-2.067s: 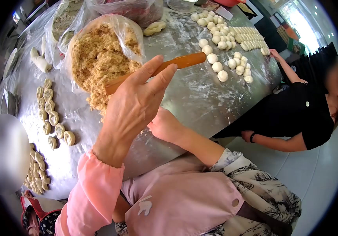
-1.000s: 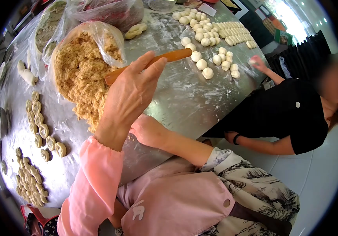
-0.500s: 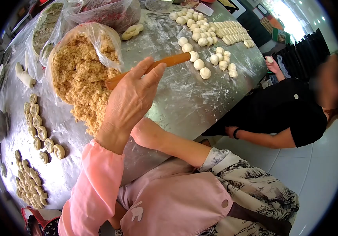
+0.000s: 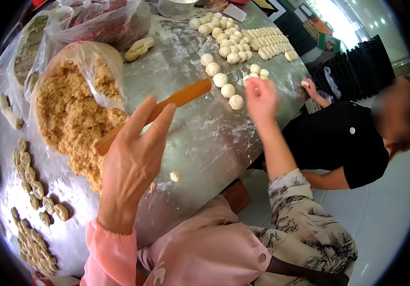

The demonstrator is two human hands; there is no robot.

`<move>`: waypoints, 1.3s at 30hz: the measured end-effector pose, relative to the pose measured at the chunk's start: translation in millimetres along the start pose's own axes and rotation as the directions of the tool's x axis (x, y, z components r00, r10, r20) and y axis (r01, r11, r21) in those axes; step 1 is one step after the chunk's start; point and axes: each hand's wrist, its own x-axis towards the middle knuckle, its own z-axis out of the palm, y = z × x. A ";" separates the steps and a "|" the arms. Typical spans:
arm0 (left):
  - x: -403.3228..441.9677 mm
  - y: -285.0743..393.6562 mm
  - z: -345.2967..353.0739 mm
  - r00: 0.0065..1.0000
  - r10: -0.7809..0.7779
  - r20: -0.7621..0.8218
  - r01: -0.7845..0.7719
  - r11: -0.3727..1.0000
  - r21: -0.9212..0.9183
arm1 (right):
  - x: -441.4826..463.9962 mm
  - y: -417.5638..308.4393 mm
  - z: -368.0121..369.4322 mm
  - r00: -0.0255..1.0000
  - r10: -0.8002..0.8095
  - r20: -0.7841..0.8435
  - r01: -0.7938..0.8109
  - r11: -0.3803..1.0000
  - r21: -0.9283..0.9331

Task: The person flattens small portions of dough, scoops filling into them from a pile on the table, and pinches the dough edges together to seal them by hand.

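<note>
The wooden stick [image 4: 190, 93] is gripped in my left hand [image 4: 133, 157], over crumbly filling [image 4: 69, 107]; whether my blurred right hand [image 4: 263, 99], near dough balls [image 4: 220, 80], grasps anything, I cannot tell.

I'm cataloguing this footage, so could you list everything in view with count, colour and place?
Table: one, silver-grey, centre
Wooden stick: one, orange-brown, in left hand
Crumbly mixture: one heap, tan, left, in plastic
Red-filled bag: one, clear, top left
Grey-filled bag: one, clear, far left
Twisted dough: one, cream, beside red-filled bag
Dough balls: many, white, upper centre
Pressed pieces: many, beige, lower left
Black stack: one, right
Co-worker: one, black top, right
Background items: several, mixed, edges, too small to name
Apron: one, pink, bottom
Left hand: one, pink sleeve, centre-left
Right hand: one, patterned sleeve, by dough balls
</note>
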 end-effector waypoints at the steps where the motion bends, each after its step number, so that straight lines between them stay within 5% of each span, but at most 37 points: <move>1: -0.3 -2.3 -0.1 1.000 -0.001 0.004 0.001 1.000 0.011 | 17.7 37.5 3.9 0.997 0.072 0.005 -0.071 0.995 -0.064; 3: -1.3 -11.1 3.0 1.000 0.000 -0.011 0.000 0.999 0.039 | 50.5 90.9 7.9 0.997 0.031 -0.064 -0.044 0.978 -0.202; 10: 3.2 -20.8 -0.1 0.993 -0.119 -0.019 0.121 0.989 0.090 | 122.8 191.5 49.6 0.961 0.165 0.223 -0.054 0.899 -0.434; 18: 10.5 -39.9 -5.7 0.995 -0.099 -0.014 0.100 0.983 0.152 | 154.9 217.7 98.1 0.881 0.274 0.386 0.032 0.779 -0.626; 31: 3.3 -67.0 -18.6 0.996 -0.085 0.040 0.067 0.940 0.334 | 164.5 226.4 127.9 0.847 0.367 0.383 0.062 0.649 -0.758; 33: 10.4 -69.6 -14.6 0.985 -0.148 -0.085 0.166 0.947 0.275 | 162.5 224.3 128.9 0.847 0.364 0.388 0.077 0.638 -0.766; 36: -4.5 -92.2 -26.8 0.999 0.033 0.001 -0.029 0.852 0.523 | 161.9 227.0 129.8 0.848 0.316 0.426 0.143 0.638 -0.757; 37: -5.2 -98.2 -29.4 0.998 0.008 -0.067 0.028 0.859 0.511 | 162.4 227.8 131.4 0.848 0.316 0.425 0.149 0.628 -0.763; 39: 11.1 -118.8 -44.9 0.925 0.350 0.150 -0.350 0.625 0.698 | 164.2 228.3 135.3 0.848 0.315 0.426 0.163 0.610 -0.775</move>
